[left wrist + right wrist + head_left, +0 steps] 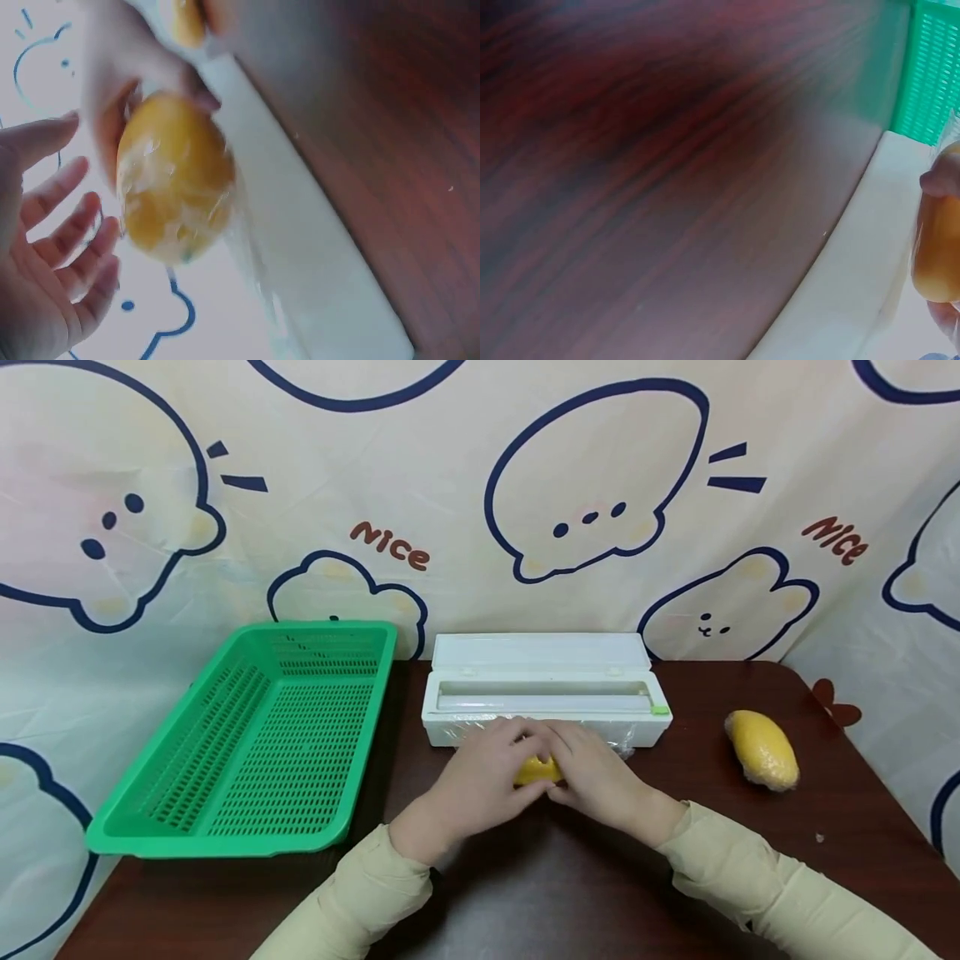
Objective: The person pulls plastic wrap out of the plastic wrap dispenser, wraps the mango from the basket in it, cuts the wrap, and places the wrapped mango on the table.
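A yellow mango (537, 770) is between my two hands in the head view, mostly covered by their fingers. Clear plastic wrap (161, 176) clings to its surface in the left wrist view. My right hand (596, 774) grips the mango; the right wrist view catches its thumb (943, 177) on the fruit. My left hand (483, 777) curves close around the other side. Seen from the left wrist, its fingers (71, 255) are loosely bent and apart from the mango. Just behind the hands stands the white cling-film box (543, 689), lid up, with film hanging over its front.
A green slotted basket (341, 827) stands on the left of the dark wooden table (525, 902). Another mango (763, 750), wrapped in film, lies at the right. A small scrap (820, 838) lies nearer. Patterned cloth (465, 485) hangs behind the table.
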`<state>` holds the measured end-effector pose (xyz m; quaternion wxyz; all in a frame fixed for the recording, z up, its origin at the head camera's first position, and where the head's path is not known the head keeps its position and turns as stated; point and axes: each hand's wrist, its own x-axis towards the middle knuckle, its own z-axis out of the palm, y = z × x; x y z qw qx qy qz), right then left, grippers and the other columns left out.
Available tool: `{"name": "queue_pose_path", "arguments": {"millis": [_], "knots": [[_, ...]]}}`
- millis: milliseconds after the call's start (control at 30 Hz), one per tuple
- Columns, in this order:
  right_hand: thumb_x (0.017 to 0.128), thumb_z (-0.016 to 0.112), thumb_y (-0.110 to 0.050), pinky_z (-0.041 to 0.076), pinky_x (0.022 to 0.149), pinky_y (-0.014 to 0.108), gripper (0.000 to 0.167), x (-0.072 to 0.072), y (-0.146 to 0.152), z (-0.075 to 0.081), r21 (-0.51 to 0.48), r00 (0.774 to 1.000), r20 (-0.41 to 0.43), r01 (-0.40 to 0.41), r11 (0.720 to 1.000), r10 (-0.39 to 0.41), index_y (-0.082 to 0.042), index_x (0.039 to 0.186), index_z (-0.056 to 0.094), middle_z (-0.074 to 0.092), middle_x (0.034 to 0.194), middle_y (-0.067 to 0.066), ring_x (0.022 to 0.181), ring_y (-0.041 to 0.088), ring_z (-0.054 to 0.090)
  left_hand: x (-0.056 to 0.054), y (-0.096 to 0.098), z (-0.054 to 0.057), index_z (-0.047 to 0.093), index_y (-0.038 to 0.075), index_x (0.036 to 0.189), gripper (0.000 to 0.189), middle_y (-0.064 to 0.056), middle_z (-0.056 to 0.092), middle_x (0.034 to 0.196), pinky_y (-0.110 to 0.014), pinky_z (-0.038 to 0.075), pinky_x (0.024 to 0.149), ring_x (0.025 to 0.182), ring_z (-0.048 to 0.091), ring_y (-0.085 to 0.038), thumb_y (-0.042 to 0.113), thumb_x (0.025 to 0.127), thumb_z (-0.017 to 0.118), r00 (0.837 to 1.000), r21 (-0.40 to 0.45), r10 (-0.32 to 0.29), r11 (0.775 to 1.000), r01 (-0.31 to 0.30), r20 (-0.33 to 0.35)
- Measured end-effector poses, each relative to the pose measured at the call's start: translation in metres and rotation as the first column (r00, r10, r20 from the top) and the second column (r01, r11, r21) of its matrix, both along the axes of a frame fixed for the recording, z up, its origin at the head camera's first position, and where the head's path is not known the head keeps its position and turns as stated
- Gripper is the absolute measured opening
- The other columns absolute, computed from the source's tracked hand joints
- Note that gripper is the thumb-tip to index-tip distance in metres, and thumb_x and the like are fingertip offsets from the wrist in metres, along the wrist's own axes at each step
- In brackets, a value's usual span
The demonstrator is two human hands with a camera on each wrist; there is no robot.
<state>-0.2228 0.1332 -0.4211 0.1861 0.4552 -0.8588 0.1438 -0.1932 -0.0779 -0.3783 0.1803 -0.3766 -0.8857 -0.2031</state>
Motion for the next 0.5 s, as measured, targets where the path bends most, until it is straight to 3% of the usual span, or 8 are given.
{"name": "queue_pose_path", "arguments": {"millis": [67,233,400,500], "knots": [[0.073,0.093,-0.014,0.047,0.101,0.052,0.095,-0.001,0.001,0.001,-0.011,1.0,0.012,0.001,1.0,-0.001,0.004,0.148,0.038,0.058,0.131,0.019,0.12,0.036,0.057,0.0,0.003,-0.003,0.07,0.012,0.116,0.039,-0.006,0.064,0.116,-0.041,0.056,0.081,0.104,0.061,-0.025,0.028,0.084,0.086,0.999,-0.037,-0.018,0.999,0.017,-0.042],[0.075,0.092,-0.013,0.047,0.102,0.053,0.101,-0.002,0.0,0.003,-0.006,0.994,0.103,0.026,1.0,-0.025,0.007,0.153,0.031,0.06,0.129,0.02,0.119,0.037,0.059,-0.004,0.003,-0.013,0.065,0.013,0.124,0.055,-0.007,0.061,0.121,-0.042,0.055,0.083,0.109,0.057,-0.026,0.024,0.078,0.092,0.999,-0.07,0.046,0.996,-0.048,-0.02],[0.075,0.09,-0.013,0.051,0.096,0.049,0.089,-0.004,-0.003,0.005,-0.026,0.97,0.22,0.114,0.993,-0.105,0.008,0.146,0.041,0.062,0.122,0.018,0.108,0.032,0.061,-0.009,0.002,-0.025,0.058,0.014,0.128,0.07,-0.011,0.056,0.123,-0.045,0.056,0.077,0.111,0.055,-0.03,0.017,0.07,0.097,0.994,-0.067,0.09,0.993,-0.094,-0.059],[0.075,0.09,-0.015,0.053,0.094,0.047,0.08,-0.004,-0.003,0.006,-0.036,0.965,0.234,0.134,0.99,-0.122,0.008,0.139,0.046,0.062,0.124,0.019,0.106,0.03,0.061,-0.013,0.002,-0.031,0.056,0.014,0.13,0.074,-0.013,0.055,0.123,-0.043,0.056,0.073,0.109,0.055,-0.031,0.015,0.068,0.098,0.988,-0.082,0.122,0.988,-0.13,-0.097]]}}
